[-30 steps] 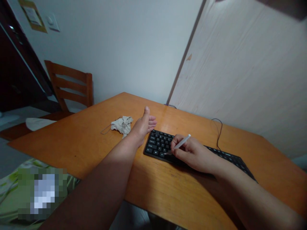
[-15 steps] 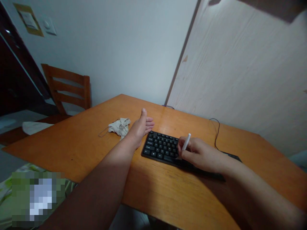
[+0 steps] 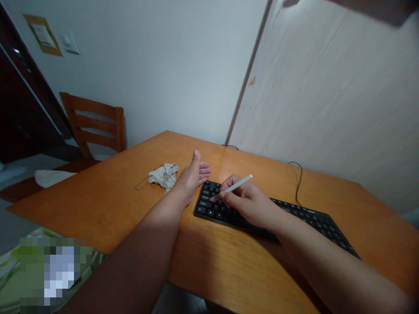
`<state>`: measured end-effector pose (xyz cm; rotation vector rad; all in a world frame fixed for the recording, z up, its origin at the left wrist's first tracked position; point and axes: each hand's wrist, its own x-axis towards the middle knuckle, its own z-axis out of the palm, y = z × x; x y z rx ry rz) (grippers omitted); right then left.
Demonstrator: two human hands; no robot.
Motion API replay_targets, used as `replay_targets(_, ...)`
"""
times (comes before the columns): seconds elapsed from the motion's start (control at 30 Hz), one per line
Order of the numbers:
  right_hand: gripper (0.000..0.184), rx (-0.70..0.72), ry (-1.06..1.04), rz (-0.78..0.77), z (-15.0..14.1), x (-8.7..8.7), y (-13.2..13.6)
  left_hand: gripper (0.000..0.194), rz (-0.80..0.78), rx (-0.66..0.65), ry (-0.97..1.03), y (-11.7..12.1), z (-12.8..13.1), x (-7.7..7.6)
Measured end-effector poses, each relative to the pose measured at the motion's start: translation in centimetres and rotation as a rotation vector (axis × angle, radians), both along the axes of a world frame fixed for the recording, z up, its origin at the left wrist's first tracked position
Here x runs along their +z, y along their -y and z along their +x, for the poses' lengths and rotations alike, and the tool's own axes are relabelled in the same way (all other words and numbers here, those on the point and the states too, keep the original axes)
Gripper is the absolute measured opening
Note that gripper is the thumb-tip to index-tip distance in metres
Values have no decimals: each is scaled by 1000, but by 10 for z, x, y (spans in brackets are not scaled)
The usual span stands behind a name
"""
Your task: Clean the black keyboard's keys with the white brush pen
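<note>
A black keyboard [image 3: 301, 216] lies on the orange wooden table [image 3: 108, 196]. My right hand [image 3: 248, 201] is closed on a thin white stick [image 3: 233, 188], held like a pen, its tip down on the keys near the keyboard's left end. My left hand [image 3: 193, 175] rests on its edge against the keyboard's left end, thumb up and fingers stretched out flat, holding nothing. Part of the keyboard is hidden under my right hand and forearm.
A crumpled beige cloth [image 3: 163, 174] lies on the table left of my left hand. The keyboard's cable [image 3: 296, 179] runs toward the pale panel wall [image 3: 327, 96]. A wooden chair [image 3: 93, 126] stands at the table's far left.
My right hand has slid left along the keyboard with the white stick, which now leans lower to the right. My left hand has stayed at the keyboard's end.
</note>
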<state>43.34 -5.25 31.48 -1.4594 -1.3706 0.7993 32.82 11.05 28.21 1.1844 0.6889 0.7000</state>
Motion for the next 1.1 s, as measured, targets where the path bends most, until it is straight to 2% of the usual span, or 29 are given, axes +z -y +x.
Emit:
replay_targets(0.23,13,8,-44,49,-15,-8,-22,88,16,1,22,1,0,0)
replay_targets(0.4,11,11,3,12,-12,-17,-24,87,19,4,14,1,0,-1)
replay_targets(0.63,12,-12,114,-27,2,-19,-10,89,21,3,4,0,1,0)
replay_targets(0.8,15,-17,92,-68,12,-14,6,90,21,1,-7,2,0,3)
replay_targets(1.1,13,-83,52,-141,33,-8,37,88,61,4,-16,0,0,1)
